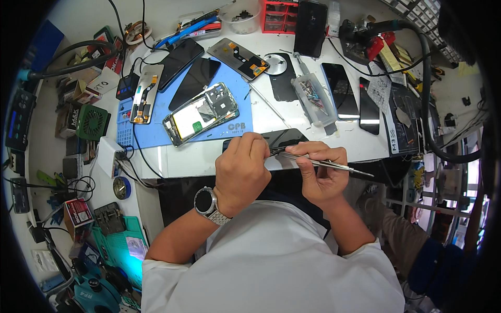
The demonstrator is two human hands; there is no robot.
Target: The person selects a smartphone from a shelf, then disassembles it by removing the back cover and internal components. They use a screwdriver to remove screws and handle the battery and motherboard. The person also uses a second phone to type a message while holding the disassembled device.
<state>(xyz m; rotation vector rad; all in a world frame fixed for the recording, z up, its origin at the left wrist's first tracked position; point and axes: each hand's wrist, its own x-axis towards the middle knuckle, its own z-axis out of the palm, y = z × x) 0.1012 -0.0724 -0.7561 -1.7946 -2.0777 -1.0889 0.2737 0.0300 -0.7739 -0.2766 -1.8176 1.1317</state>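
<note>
Close to the table's front edge, my left hand (242,167) is closed, its fingertips pinching a small dark part (274,151) too small to make out. My right hand (322,169) grips a slim silver metal tool (334,165); one end meets the dark part, while the other points out to the right. Behind my fingers lies a black phone or screen (286,136), partly covered by both hands. An opened phone (201,113) with its insides showing rests on a blue mat (241,112), left of centre.
Several phones and screens lie around, including a bare screen back (239,57) and a black phone (340,88). A clear box of small tools (314,101) stands right of centre. A thick black hose (429,104) curves along the right. A person's leg (399,229) shows lower right.
</note>
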